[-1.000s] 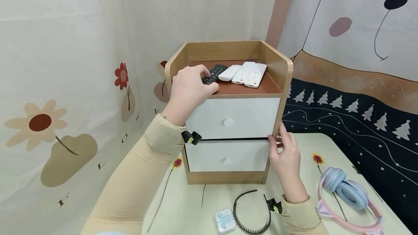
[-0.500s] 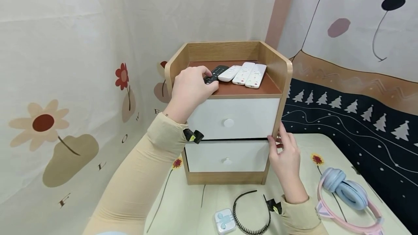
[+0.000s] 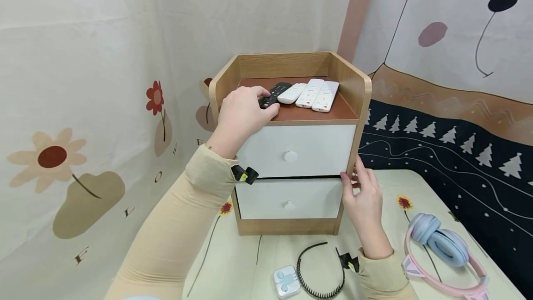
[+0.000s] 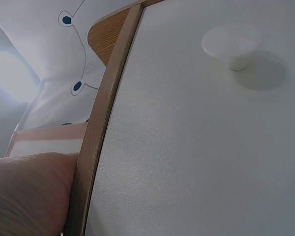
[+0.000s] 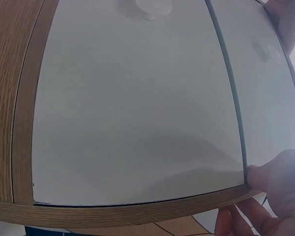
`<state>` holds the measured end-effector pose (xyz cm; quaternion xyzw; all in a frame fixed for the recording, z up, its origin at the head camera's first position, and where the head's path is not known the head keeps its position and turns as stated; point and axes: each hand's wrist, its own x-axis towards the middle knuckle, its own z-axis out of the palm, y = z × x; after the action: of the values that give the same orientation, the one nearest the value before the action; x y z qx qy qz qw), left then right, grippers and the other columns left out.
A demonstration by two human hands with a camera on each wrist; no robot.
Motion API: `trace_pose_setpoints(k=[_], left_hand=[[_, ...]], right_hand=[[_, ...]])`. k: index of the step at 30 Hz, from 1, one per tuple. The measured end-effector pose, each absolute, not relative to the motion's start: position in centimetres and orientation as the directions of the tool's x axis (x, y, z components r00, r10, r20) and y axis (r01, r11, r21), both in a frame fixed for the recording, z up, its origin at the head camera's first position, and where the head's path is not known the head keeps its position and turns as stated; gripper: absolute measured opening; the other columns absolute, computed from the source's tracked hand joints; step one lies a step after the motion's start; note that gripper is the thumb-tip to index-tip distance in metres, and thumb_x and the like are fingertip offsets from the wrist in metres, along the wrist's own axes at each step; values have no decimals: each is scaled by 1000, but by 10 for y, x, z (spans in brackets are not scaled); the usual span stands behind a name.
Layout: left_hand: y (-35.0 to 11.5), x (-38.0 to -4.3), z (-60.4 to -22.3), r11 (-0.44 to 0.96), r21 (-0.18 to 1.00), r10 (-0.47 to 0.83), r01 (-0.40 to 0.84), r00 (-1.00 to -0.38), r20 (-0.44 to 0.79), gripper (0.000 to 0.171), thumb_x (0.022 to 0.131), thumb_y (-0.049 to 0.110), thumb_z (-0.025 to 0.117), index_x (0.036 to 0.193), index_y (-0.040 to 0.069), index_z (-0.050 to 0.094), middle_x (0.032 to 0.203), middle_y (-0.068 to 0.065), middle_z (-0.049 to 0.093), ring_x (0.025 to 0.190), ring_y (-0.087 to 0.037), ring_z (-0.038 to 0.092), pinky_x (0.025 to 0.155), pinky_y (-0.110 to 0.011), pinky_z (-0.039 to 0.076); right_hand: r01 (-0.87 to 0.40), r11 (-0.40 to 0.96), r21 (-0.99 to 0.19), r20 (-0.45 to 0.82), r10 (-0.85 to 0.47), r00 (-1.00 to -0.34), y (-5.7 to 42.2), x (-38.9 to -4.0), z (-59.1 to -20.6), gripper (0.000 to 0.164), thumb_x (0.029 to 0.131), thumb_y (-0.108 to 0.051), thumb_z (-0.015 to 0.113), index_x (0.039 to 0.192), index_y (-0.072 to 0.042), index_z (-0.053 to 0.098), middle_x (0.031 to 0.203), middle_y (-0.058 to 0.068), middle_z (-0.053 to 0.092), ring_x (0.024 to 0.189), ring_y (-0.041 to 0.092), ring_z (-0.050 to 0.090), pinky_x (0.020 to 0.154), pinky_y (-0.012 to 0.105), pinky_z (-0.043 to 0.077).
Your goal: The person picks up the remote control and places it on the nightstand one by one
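Note:
On the brown top shelf of a small wooden drawer cabinet (image 3: 287, 227), my left hand (image 3: 242, 114) pinches the near end of a black remote control (image 3: 278, 90), thumb in front and index finger over it; its other fingers are hidden. Three white remote controls (image 3: 310, 92) lie side by side to the right of the black one. Lower down, my right hand (image 3: 364, 202) grips the cabinet's right side edge. In the right wrist view its thumb (image 5: 258, 177) presses at the gap between the two white drawer fronts (image 5: 137, 113), fingers behind the side panel.
In front of the cabinet lie a clear case with light blue earphones (image 3: 287, 282) and a black toothed headband (image 3: 301, 278). Pink and blue headphones (image 3: 451, 248) with cat ears rest at the right. Printed cloth (image 3: 125, 22) hangs behind and to the left.

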<state>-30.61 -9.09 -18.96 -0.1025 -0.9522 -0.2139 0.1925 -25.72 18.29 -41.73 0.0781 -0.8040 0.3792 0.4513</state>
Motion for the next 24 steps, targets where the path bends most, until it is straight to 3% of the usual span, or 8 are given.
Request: trace_pose_setpoints(k=[9, 16, 20, 24], left_hand=[[-94, -306, -192, 884, 356, 125, 301, -889, 441, 44, 101, 40, 68, 139, 21, 75, 137, -9, 75, 129, -30, 65, 109, -48, 52], [-96, -299, -206, 867, 337, 145, 368, -832, 536, 46, 104, 43, 67, 142, 18, 73, 136, -13, 70, 129, -35, 61, 112, -50, 50], [-101, -290, -223, 822, 308, 172, 479, -724, 668, 46, 104, 40, 69, 142, 15, 73, 136, -16, 68, 124, -40, 61, 105, -51, 52], [-114, -284, -246, 750, 187, 240, 635, -524, 817, 46, 102, 30, 72, 142, 8, 72, 135, -20, 68, 125, -44, 62, 107, -53, 53]], right_hand=[[-476, 694, -540, 787, 216, -577, 181, -259, -419, 59, 101, 1, 74, 157, 0, 57, 107, 24, 68, 93, 41, 78, 83, -7, 38], [-457, 696, -554, 764, 206, -612, 185, -256, -417, 61, 101, -4, 76, 159, -1, 56, 111, 25, 68, 96, 42, 78, 83, -7, 40], [-424, 693, -584, 720, 201, -664, 188, -250, -411, 63, 103, -10, 75, 161, -3, 53, 120, 25, 69, 102, 41, 77, 85, -6, 40], [-417, 689, -593, 711, 205, -673, 188, -241, -404, 64, 104, -12, 74, 163, -7, 52, 129, 24, 67, 106, 39, 76, 86, -5, 40]])
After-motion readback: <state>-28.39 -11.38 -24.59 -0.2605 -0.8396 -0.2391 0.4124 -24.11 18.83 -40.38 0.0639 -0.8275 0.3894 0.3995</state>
